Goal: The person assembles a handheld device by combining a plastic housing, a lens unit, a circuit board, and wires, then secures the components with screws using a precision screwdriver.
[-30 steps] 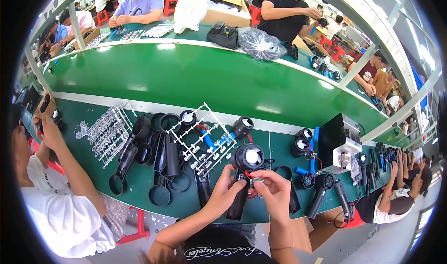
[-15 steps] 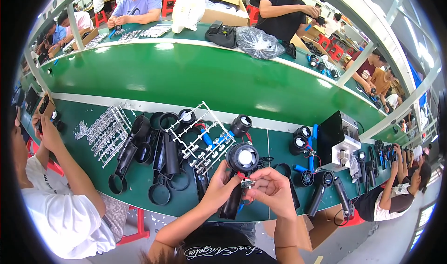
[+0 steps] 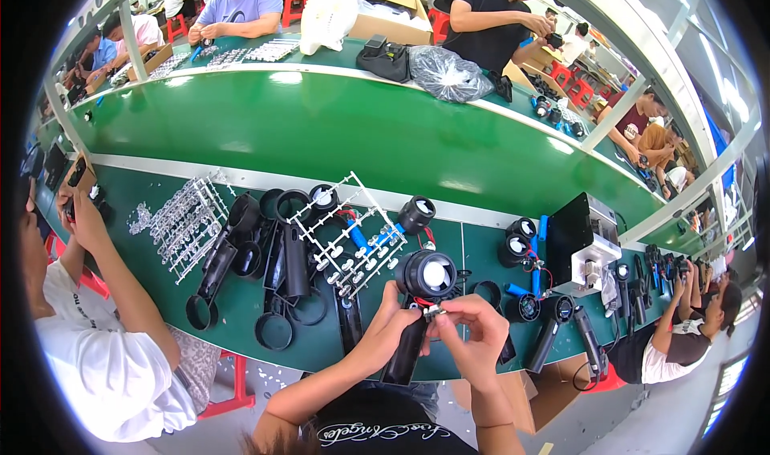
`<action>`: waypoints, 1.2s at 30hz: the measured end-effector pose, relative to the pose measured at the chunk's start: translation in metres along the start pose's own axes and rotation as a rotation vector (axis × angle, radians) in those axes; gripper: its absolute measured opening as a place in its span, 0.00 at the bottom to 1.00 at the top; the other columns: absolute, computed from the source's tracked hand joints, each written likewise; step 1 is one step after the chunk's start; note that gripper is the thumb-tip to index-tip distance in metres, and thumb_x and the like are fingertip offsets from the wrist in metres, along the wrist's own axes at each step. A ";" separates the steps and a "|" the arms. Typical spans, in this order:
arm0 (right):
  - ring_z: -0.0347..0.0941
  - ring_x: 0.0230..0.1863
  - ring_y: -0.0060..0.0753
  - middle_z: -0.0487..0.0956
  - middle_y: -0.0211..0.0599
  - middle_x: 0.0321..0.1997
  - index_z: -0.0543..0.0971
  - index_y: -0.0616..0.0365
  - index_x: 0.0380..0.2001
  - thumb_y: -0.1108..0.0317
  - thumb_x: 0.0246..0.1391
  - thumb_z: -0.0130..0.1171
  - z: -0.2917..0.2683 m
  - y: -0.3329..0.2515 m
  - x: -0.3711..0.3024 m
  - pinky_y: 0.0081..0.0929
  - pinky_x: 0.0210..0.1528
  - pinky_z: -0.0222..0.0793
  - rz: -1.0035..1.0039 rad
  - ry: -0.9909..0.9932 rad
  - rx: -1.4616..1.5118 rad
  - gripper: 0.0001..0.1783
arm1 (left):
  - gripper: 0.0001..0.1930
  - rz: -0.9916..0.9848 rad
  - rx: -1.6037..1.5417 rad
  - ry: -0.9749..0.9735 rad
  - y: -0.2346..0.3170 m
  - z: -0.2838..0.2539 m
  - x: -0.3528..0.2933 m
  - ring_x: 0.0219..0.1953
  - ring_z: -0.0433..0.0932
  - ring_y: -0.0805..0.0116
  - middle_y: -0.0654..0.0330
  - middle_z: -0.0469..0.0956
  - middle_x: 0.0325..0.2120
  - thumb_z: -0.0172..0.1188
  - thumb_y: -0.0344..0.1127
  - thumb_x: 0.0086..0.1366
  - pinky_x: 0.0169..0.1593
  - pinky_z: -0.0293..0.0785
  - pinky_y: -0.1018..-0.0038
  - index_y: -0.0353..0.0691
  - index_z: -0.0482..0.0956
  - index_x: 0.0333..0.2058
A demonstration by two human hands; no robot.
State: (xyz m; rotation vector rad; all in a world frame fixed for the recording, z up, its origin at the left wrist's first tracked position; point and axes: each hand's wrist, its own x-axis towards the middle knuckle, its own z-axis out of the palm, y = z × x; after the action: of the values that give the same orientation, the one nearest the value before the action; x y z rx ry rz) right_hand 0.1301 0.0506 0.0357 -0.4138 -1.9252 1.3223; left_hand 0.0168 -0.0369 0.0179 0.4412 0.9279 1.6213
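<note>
My left hand (image 3: 383, 331) is closed round the upper end of a black plastic handle shell (image 3: 403, 360), its thumb near a small circuit board (image 3: 434, 311). Between thumb and fingertips, my right hand (image 3: 475, 335) pinches that board over the shell's top. Just beyond, a round black motor-like unit (image 3: 414, 275) with a white disc in its middle sits at the shell's end. Red wire (image 3: 423, 301) runs between this unit and the board. My fingers partly hide the board and the inside of the shell.
White plastic sprues (image 3: 353, 250) lie over black shells (image 3: 273, 327) and blue cells left of my hands. Clear sprues (image 3: 188, 226) are farther left. To the right stand a black-and-silver machine (image 3: 584, 242) and finished-looking handles (image 3: 548, 339). Co-workers sit on both sides.
The round unit has shifted slightly right and nearer me. My right hand has brought the board down closer to the shell, and it is now more covered by fingers.
</note>
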 end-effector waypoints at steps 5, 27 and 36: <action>0.73 0.26 0.28 0.76 0.39 0.26 0.75 0.64 0.29 0.86 0.35 0.60 0.006 -0.010 -0.002 0.17 0.26 0.67 -0.277 0.062 -0.324 0.13 | 0.14 0.006 0.034 -0.015 -0.004 0.001 -0.004 0.19 0.71 0.69 0.53 0.69 0.25 0.37 0.33 0.60 0.25 0.70 0.77 0.39 0.48 0.44; 0.74 0.19 0.30 0.76 0.38 0.21 0.75 0.59 0.25 0.82 0.29 0.64 -0.009 -0.030 -0.011 0.17 0.20 0.69 -0.503 -0.030 -0.565 0.14 | 0.21 0.071 0.067 -0.099 -0.006 0.017 -0.029 0.26 0.70 0.69 0.50 0.67 0.31 0.36 0.29 0.56 0.30 0.68 0.74 0.37 0.46 0.49; 0.74 0.20 0.31 0.76 0.37 0.21 0.75 0.60 0.26 0.81 0.29 0.64 -0.009 -0.032 -0.011 0.19 0.20 0.69 -0.521 -0.079 -0.593 0.15 | 0.21 0.188 0.204 -0.093 -0.009 0.017 -0.027 0.29 0.70 0.69 0.50 0.67 0.33 0.36 0.28 0.56 0.34 0.68 0.74 0.34 0.46 0.49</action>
State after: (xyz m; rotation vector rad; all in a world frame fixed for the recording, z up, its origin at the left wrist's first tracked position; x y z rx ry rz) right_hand 0.1484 0.0360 0.0616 -0.1184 -2.2714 0.4306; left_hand 0.0419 -0.0570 0.0270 0.7576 1.0094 1.6654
